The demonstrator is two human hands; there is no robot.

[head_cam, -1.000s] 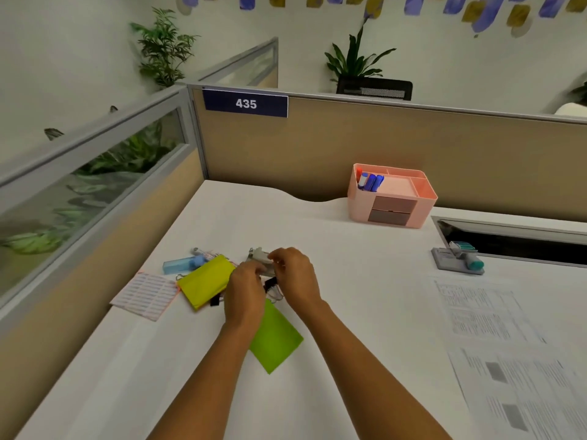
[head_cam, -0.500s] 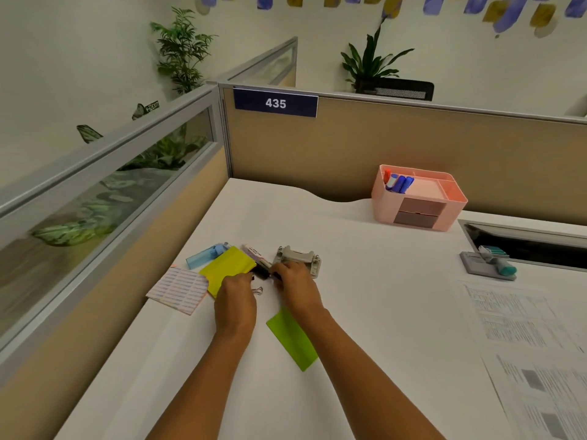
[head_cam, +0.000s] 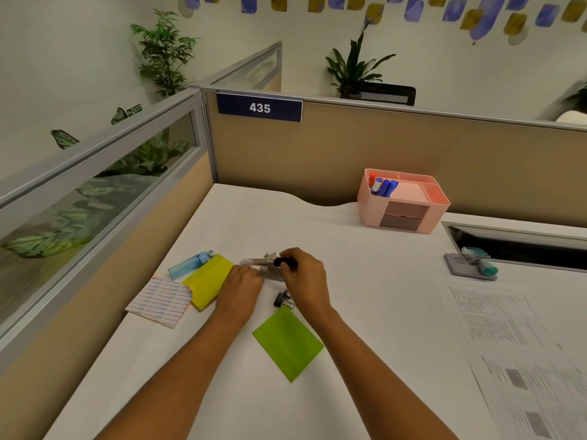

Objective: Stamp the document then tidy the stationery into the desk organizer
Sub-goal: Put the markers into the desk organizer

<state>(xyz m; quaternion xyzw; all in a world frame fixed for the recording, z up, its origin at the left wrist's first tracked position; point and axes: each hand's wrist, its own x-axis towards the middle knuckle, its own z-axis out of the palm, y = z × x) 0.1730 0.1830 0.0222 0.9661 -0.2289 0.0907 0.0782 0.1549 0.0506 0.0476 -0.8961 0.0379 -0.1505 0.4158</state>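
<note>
Marker [head_cam: 259,261] now in right hand [head_cam: 305,278]

Head camera, single view: looks forward and down over white desk [head_cam: 365,274] toward tan partition [head_cam: 413,147]; forearms near, foreground.

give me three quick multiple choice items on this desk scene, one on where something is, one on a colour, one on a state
1. Where is the pink organizer?
A. against the back partition
B. on the printed papers
C. under the left hand

2. What colour is the pad lying nearest the person?
A. red
B. green
C. black

3. What is the right hand doing?
A. resting flat and empty
B. pinching a black-capped marker
C. pressing the stamp

Answers: 1 A, it stands at the desk's far edge by the partition; 2 B, it is bright green; 3 B, its fingers close around the marker's dark end.
</note>
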